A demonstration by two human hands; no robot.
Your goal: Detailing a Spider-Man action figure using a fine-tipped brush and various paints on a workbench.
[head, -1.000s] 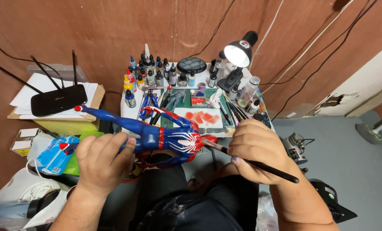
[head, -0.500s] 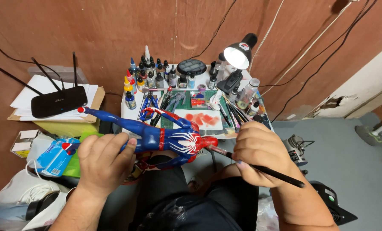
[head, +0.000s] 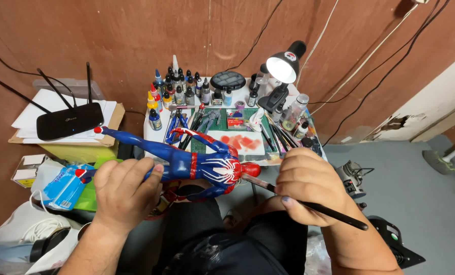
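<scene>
Brown wall stood behind; left hand was closed around one red-and-blue toy figure; right hand pinched one black paintbrush, its tip beside the figure's head.

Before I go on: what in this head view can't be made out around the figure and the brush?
- Tip of the thin black paintbrush: hidden behind the red head of the blue and red action figure.
- Figure's thighs: covered by the left hand.
- Grip on the brush: the right hand shows only its back.
- Small paint bottles: too small to tell colours apart.
- Forearms: cut off by the bottom edge.
</scene>
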